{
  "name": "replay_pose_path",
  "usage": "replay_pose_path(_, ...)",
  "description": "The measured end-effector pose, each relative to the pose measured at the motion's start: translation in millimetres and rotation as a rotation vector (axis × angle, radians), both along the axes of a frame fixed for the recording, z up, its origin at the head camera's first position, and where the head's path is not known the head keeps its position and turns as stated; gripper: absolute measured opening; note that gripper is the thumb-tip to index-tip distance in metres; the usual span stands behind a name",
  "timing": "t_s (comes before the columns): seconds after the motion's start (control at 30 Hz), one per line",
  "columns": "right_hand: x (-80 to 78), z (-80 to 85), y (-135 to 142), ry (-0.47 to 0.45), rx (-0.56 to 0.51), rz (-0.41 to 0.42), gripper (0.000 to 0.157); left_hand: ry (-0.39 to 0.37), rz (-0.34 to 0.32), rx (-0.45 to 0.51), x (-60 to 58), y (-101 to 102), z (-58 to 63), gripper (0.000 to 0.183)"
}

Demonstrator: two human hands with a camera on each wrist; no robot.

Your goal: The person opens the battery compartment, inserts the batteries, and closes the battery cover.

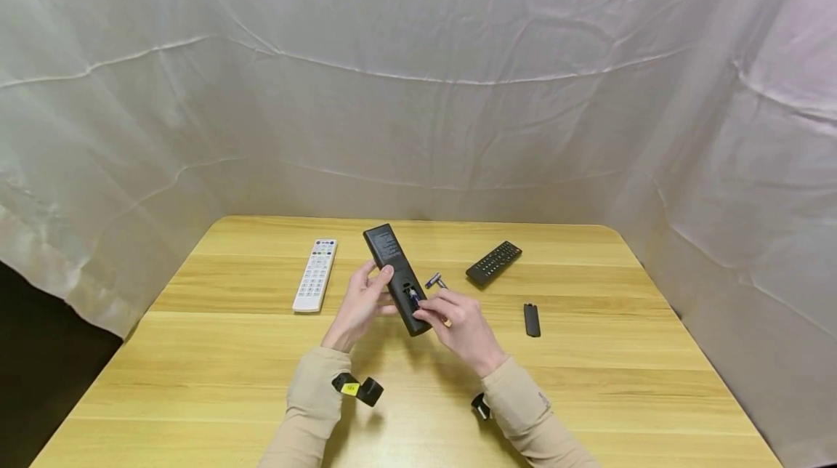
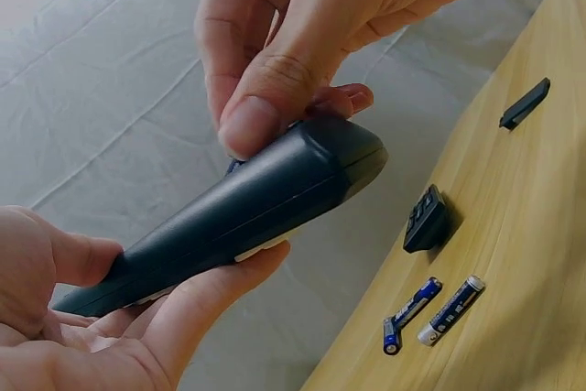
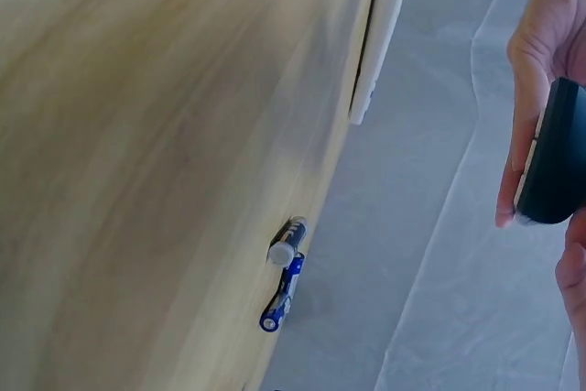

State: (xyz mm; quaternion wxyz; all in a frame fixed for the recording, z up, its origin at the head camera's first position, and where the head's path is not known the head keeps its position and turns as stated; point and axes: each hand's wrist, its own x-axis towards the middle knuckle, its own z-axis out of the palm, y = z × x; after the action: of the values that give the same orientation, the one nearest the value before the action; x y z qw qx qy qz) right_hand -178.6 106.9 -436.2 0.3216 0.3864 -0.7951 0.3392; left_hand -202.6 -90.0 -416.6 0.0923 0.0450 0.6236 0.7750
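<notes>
My left hand [image 1: 361,306] holds a black remote control [image 1: 391,257] tilted above the table, its back turned up and the battery compartment uncovered. A blue battery [image 1: 414,296] shows in that compartment. My right hand [image 1: 461,323] has its thumb and fingertips at the battery's lower end, pinching it. In the left wrist view, the right thumb [image 2: 252,125] bends over the back of the remote control [image 2: 247,194], hiding most of the compartment. Loose blue-and-silver batteries [image 2: 451,310] lie on the table beyond the remote.
A white remote control [image 1: 315,275] lies at the left of the wooden table [image 1: 216,373]. Toward the right are a second, smaller black remote control [image 1: 493,263] and a black battery cover [image 1: 532,320]. Pale hanging cloth [image 1: 418,126] surrounds the table's back and sides.
</notes>
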Motion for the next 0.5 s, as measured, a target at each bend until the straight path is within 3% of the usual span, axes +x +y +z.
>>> replay_pose_path(0.27,-0.7,1.2,1.6,-0.102,-0.083,0.019,0.017,-0.011,-0.043,0.016,-0.5,-3.5,-0.5,0.049)
replay_pose_path(0.5,-0.4,5.3,3.3,-0.317,-0.171,0.02,0.017,-0.017,-0.077,0.018,-1.2,-5.1,-0.4,0.05)
